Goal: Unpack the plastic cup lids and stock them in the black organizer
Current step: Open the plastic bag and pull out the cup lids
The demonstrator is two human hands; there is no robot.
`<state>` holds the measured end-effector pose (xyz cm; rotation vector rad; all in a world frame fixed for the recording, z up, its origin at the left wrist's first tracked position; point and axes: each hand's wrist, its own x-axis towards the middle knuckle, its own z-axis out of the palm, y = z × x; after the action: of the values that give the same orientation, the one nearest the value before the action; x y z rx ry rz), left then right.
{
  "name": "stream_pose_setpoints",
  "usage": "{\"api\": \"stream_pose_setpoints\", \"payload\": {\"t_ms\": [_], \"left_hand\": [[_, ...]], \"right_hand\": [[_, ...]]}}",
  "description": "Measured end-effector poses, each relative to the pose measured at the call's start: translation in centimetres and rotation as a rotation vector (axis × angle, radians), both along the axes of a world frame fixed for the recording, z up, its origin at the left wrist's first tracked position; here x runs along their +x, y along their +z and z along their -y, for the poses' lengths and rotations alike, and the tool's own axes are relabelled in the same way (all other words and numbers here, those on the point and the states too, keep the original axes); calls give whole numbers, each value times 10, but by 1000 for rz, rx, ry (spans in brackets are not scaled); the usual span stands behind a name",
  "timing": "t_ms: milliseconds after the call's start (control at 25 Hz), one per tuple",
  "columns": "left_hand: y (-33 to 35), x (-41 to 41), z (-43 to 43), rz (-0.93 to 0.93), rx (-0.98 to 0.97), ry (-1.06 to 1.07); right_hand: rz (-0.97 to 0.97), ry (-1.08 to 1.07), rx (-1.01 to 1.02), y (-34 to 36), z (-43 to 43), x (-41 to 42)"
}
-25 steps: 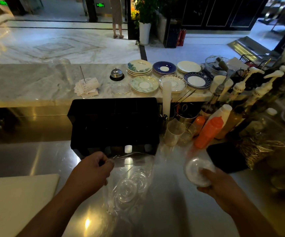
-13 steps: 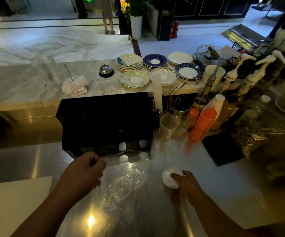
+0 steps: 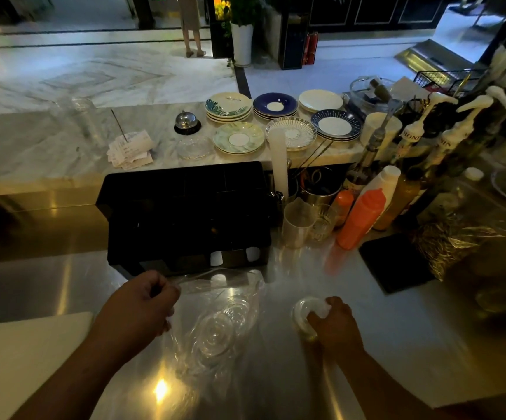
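A clear plastic bag (image 3: 215,301) of stacked clear cup lids (image 3: 215,331) lies on the steel counter (image 3: 397,344), just in front of the black organizer (image 3: 185,213). My left hand (image 3: 139,307) pinches the bag's open end at its upper left. To the right, my right hand (image 3: 333,325) grips a small stack of lids (image 3: 304,310) and holds it down on the counter. The organizer's compartments look dark; two white items show at its front edge.
Measuring cups (image 3: 297,222) and orange squeeze bottles (image 3: 361,219) stand right of the organizer, syrup pump bottles (image 3: 412,137) behind them. A black mat (image 3: 394,265) lies at right. Saucer stacks (image 3: 291,131), a bell (image 3: 186,122) and receipts (image 3: 130,150) sit on the marble ledge. A white board (image 3: 18,359) lies at left.
My right hand has carried the small stack of lids leftward and down onto the counter beside the bag. My left hand has kept its hold on the bag.
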<state>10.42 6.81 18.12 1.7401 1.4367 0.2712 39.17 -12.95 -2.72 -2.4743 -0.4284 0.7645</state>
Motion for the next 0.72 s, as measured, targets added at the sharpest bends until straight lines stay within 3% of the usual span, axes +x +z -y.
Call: {"api": "stream_pose_setpoints", "payload": {"t_ms": [160,280,360,440,520,600,720], "left_hand": [[1,2,0,-10,6,-19],[1,3,0,-6,18,-49],[1,6,-1,12,12,-61],[2,6,-3,39,6,-58],[2,8,-3,47,23,-74],[2,9,-1,50,52,-90],[0,10,4,42,89,-128]], "right_hand": [[97,-11,67,37,-6,-7],[225,-56,395,106,-18,-29],[301,73,608,168,-24,-51],[312,389,666,222,-38,-77],[274,768,427,248,-60,-99],[307,1125,48,245,-90,-119],[240,1438,-474,198,-140,-141]]}}
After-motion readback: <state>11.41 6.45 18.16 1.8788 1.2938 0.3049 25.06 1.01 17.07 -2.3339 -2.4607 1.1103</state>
